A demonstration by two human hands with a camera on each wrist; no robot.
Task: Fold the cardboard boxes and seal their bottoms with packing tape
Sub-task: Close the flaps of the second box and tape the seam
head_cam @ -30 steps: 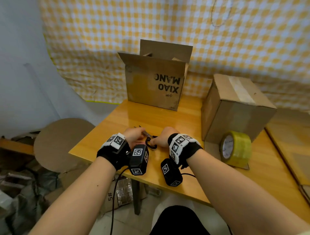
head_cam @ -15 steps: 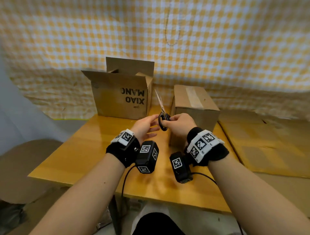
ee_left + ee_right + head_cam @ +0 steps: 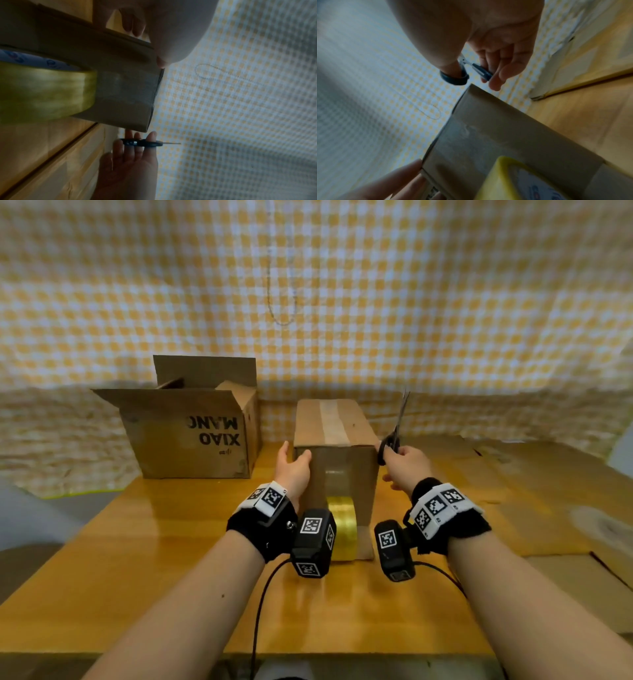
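Observation:
A shut cardboard box (image 3: 337, 470) with a tape strip along its top stands mid-table. A yellow packing tape roll (image 3: 342, 525) stands against its front face, a strip running up the box (image 3: 123, 94). My left hand (image 3: 295, 463) holds the box's left front corner, thumb on the front and fingers (image 3: 133, 27) along the side. To the right of the box my right hand (image 3: 404, 465) grips black-handled scissors (image 3: 394, 436), blades pointing up. The right wrist view shows the scissors (image 3: 481, 71) in my fingers above the box (image 3: 496, 142) and the tape roll (image 3: 513, 182).
An open cardboard box (image 3: 191, 436) printed XIAO MANG upside down stands at the back left of the wooden table (image 3: 137, 559). Flat cardboard sheets (image 3: 513, 491) lie to the right. A yellow checked cloth (image 3: 342, 302) hangs behind.
The scissors went from the table, between both hands, into my right hand alone and up beside the box. My left hand let go of them and took the box's left corner.

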